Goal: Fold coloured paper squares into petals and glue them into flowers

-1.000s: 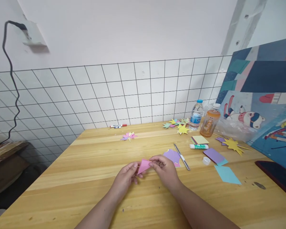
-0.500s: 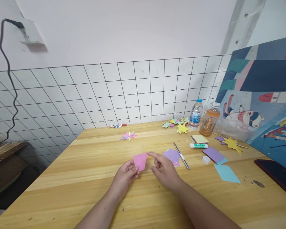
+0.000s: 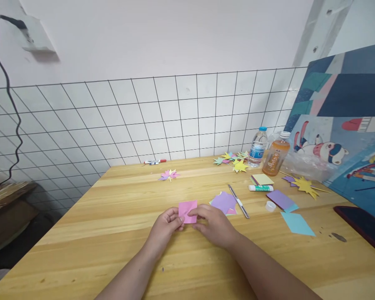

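Note:
A pink square of paper (image 3: 187, 206) is held up a little above the table, a crease showing near its middle. My left hand (image 3: 165, 227) pinches its lower left side, thumb in front and fingers behind. At the paper's right side is my right hand (image 3: 217, 225), its fingers curled against the front and its thumb near the lower right corner. Just right of my hands lie purple paper pieces (image 3: 224, 202), with pink and green bits under them. Beside those rests a craft knife (image 3: 238, 202).
Further right are a glue stick (image 3: 261, 188), its cap (image 3: 270, 206), purple sheets (image 3: 281, 200), a blue sheet (image 3: 298, 223) and a phone (image 3: 362, 227). Two bottles (image 3: 258, 148) stand behind them. Paper stars (image 3: 240, 166), a paper flower (image 3: 169, 175) and markers (image 3: 155, 161) lie towards the wall.
The pink paper now shows as a wider, flatter square. My right hand has moved left, its outstretched index finger bending down from the top corner onto the paper's right side.

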Demonstrator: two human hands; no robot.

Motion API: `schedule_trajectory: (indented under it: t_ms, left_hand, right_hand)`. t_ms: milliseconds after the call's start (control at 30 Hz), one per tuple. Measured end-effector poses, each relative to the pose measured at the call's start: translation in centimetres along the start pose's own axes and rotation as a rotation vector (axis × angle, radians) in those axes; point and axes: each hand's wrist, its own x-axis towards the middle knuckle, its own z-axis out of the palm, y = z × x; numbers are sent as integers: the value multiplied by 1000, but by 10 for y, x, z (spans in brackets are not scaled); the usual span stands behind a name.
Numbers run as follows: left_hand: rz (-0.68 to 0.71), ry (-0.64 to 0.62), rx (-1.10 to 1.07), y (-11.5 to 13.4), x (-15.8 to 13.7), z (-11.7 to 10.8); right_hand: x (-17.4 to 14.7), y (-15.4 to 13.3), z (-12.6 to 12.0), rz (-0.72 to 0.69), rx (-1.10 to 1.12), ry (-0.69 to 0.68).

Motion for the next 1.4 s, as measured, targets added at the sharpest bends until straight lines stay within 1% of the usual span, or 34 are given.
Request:
schedule_trajectory:
  t_ms: [100, 167, 233, 400, 500, 600, 667, 800, 867, 1033, 1200, 1400]
  left_hand:
    - [-17, 1, -25, 2, -1, 1]
    - [-25, 1, -8, 4, -1, 2]
    - [-21, -2, 29, 5, -2, 3]
    - [4, -13, 73, 1, -1, 5]
    - [-12, -19, 66, -2, 1, 4]
    - [-21, -25, 67, -3, 1, 3]
    - [-45, -51, 83, -1, 0, 3]
    - [-82, -114, 215, -1, -1, 3]
    - [-80, -101, 258, -3, 0, 4]
    - [-88, -53, 270, -7, -1, 7]
    - [-71, -105, 276, -5, -3, 7]
    - [-88, -45, 292, -10, 0, 8]
  right_hand:
    - [1, 0, 0, -25, 6, 19]
    - [2, 0, 0, 6, 29, 42]
    - [3, 0, 2, 73, 98, 60]
    - [6, -3, 11, 285, 384, 124]
    - [8, -5, 13, 353, 445, 188]
    - [9, -5, 13, 372, 452, 202]
    - [9, -5, 12, 376, 443, 214]
    - [8, -4, 12, 355, 413, 250]
    - [7, -4, 12, 350, 400, 246]
    - [7, -8, 13, 370, 376, 252]
    - [9, -9, 11, 370, 380, 281]
    - [9, -8, 12, 390, 335, 291]
